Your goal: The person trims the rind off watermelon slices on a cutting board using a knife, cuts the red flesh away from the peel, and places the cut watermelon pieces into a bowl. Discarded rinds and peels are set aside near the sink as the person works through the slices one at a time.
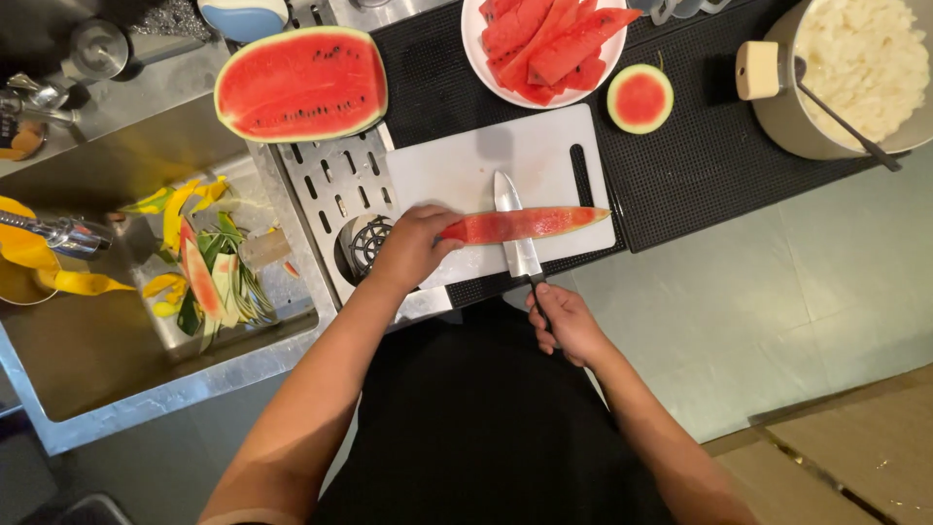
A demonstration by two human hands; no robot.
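A long thin watermelon slice (pixel 530 224) lies across the white cutting board (pixel 457 160). My left hand (pixel 413 248) holds the slice's left end against the board. My right hand (pixel 569 326) grips the black handle of a kitchen knife (pixel 515 228), whose blade lies across the slice's middle, tip pointing away from me. A white plate (pixel 473 44) heaped with cut red watermelon pieces stands behind the board. A watermelon half (pixel 301 83) rests cut side up at the back left. A round watermelon end cap (pixel 640 98) lies right of the plate.
A steel sink (pixel 87 360) on the left holds watermelon rinds and yellow peels, with a tap (pixel 58 233) over it. A pot (pixel 777 117) of white food with a spoon handle stands at the back right on a black mat (pixel 700 165).
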